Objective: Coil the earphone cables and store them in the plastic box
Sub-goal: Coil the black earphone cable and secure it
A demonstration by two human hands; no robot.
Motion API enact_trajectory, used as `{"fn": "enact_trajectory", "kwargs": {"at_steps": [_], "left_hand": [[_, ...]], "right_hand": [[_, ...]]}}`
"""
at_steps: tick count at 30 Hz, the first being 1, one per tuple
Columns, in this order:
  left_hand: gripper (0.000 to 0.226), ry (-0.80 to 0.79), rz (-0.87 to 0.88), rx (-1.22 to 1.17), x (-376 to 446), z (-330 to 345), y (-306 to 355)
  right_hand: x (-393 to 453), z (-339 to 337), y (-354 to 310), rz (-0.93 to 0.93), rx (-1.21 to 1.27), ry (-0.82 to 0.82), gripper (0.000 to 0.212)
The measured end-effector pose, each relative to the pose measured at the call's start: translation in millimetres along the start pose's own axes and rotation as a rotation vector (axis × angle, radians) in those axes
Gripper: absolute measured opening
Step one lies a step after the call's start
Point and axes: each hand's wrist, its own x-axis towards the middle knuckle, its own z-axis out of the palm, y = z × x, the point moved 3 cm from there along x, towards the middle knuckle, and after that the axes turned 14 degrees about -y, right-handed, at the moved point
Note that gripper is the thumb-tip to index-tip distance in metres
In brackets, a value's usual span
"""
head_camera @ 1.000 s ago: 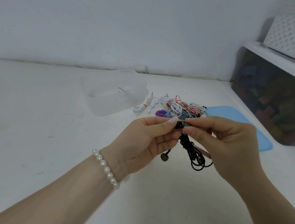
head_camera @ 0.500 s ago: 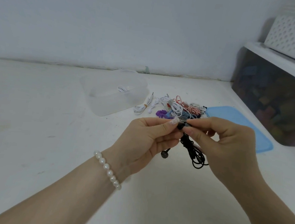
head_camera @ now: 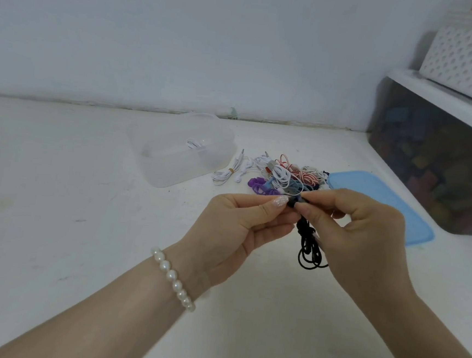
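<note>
A black earphone cable (head_camera: pixel 307 246) hangs in a small bundle of loops between my hands, above the white table. My left hand (head_camera: pixel 239 227) pinches its top end with thumb and forefinger. My right hand (head_camera: pixel 358 235) pinches the same top end from the other side, fingertips meeting the left's. Behind them lies a pile of earphones (head_camera: pixel 283 174) in white, red-striped, purple and blue. A clear plastic box (head_camera: pixel 179 156) stands open at the back left of the pile, with one white coiled earphone (head_camera: pixel 194 143) inside.
A blue lid (head_camera: pixel 381 203) lies flat to the right of the pile. A dark storage bin (head_camera: pixel 436 159) with a white perforated basket (head_camera: pixel 468 56) on top stands at the right edge. A wall runs along the table's far side.
The hanging loops have drawn up shorter. The dangling earbud seen under my left hand earlier is no longer visible. Both hands stay in nearly the same place.
</note>
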Motion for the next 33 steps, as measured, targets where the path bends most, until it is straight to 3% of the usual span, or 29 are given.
{"fn": "enact_trajectory", "kwargs": {"at_steps": [11, 15, 20, 23, 27, 33], "left_hand": [[0.026, -0.003, 0.046, 0.098, -2, 3, -1], [0.02, -0.012, 0.053, 0.159, -2, 2, 1], [0.028, -0.074, 0.016, 0.141, -3, 1, 4], [0.029, -0.097, 0.01, 0.137, -3, 1, 7], [0.025, -0.073, 0.06, 0.154, -2, -1, 11], [0.02, -0.073, 0.16, 0.475, -4, 0, 10]], "right_hand": [[0, 1, 2, -0.039, -0.11, 0.022, 0.015], [2, 1, 8, 0.025, 0.067, -0.017, 0.017], [5, -3, 12, 0.046, 0.28, -0.066, 0.027], [7, -3, 13, 0.087, 0.454, -0.056, 0.02], [6, 0, 12, 0.128, 0.508, -0.045, 0.021], [7, 1, 12, 0.197, 0.603, -0.027, 0.012]]}}
